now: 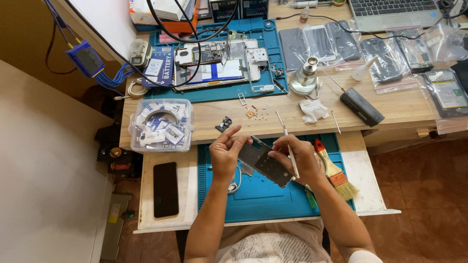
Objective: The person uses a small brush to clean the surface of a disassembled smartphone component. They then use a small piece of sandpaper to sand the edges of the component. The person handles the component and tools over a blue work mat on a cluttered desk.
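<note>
My left hand (225, 155) grips the left end of a dark phone frame part (263, 163), held tilted above the blue work mat (258, 202). My right hand (298, 160) steadies the right side of the same part and also holds a thin white pry tool (286, 138) that points up and away from me. A paint brush with an orange handle (333, 170) lies on the mat just right of my right hand.
A black phone (165, 189) lies on the white pull-out shelf at left. On the desk behind: a clear plastic box of parts (161, 124), a second blue mat with an opened phone (214, 61), a glass bottle (306, 75), a dark grey screwdriver handle (361, 107), bagged phones (390, 56), a laptop (390, 12).
</note>
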